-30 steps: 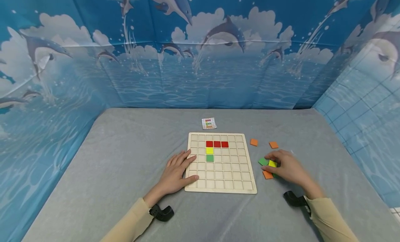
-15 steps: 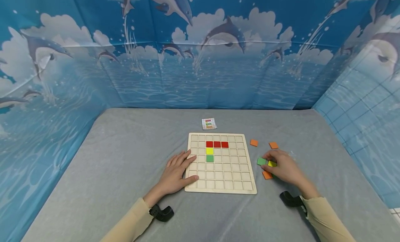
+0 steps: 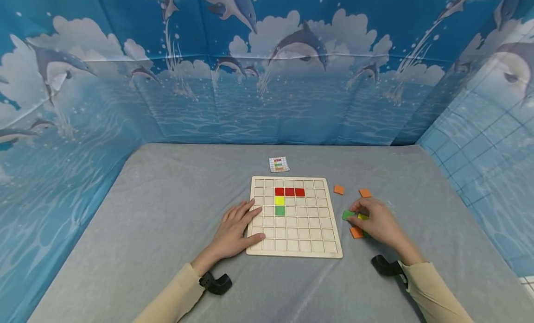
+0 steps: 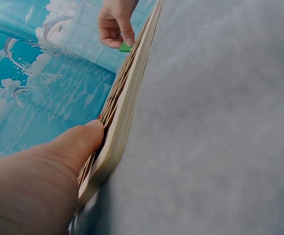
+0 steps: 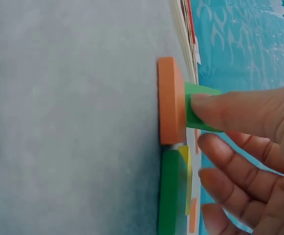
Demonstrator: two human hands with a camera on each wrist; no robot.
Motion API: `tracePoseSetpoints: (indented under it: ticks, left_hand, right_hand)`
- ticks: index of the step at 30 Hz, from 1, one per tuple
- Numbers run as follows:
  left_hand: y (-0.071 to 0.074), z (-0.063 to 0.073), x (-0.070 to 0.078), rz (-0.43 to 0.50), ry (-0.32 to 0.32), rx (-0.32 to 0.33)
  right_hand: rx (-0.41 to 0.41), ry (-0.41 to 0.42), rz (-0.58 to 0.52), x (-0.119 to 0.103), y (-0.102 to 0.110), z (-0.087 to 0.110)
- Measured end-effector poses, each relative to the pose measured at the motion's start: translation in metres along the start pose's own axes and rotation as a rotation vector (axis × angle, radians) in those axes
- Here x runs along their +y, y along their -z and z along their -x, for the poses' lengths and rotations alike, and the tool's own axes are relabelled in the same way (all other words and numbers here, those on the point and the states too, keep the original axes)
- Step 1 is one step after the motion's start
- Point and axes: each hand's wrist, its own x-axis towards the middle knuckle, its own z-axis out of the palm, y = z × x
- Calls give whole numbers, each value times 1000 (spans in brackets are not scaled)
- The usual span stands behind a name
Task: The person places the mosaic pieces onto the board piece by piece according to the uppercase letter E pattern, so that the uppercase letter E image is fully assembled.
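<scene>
My left hand (image 3: 234, 232) rests on the left edge of a wooden grid board (image 3: 304, 234), fingers spread and thumb on its frame. Three red tiles (image 3: 289, 192) make a row on the board, with a yellow tile (image 3: 279, 200) and a green tile (image 3: 280, 211) below the leftmost one. Right of the board, my right hand (image 3: 381, 223) pinches another green tile (image 5: 195, 117) between thumb and finger. Beneath that hand lie an orange tile (image 5: 171, 105), a dark green tile (image 5: 169, 191) and a yellow tile (image 5: 185, 178), partly hidden in the head view.
Two loose orange tiles lie beyond the right hand, one orange tile (image 3: 339, 189) near the board's edge and another orange tile (image 3: 365, 193) farther right. A small printed pattern card (image 3: 279, 164) sits behind the board. Dolphin-print cloth (image 3: 267, 105) walls in the grey table (image 3: 175, 184).
My right hand has shifted slightly left toward the board, and the green tile has moved left with it. The left hand and board stay in place.
</scene>
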Motion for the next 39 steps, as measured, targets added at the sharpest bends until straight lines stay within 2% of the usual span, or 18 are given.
tracePoseSetpoints:
  ticks: [4,11,15,20,26,32,39]
  left_hand:
    - [0,0,0,2,3,-2]
    - [1,1,0,8,7,-6]
    - [1,0,-1,12,8,-3]
    - [0,-2,-2,3,8,1]
    - [-1,-2,-2,-4,5,-3]
    - [-2,-2,-1,1,5,-7]
    - [-1,-1,-1,6,3,6]
  right_hand:
    - [-5,7,-36,-5,-3,0]
    - [29,77,-128,-23,-12,-6]
    - [-15,133,-223,-42,-21,-16]
    - [-78,232,-277,-63,-35,-30]
    - [-145,221,-267,-77,-50,-44]
    - [-134,229,-260,-86,-59,-50]
    - [-111,203,-177,-92,-64,-52]
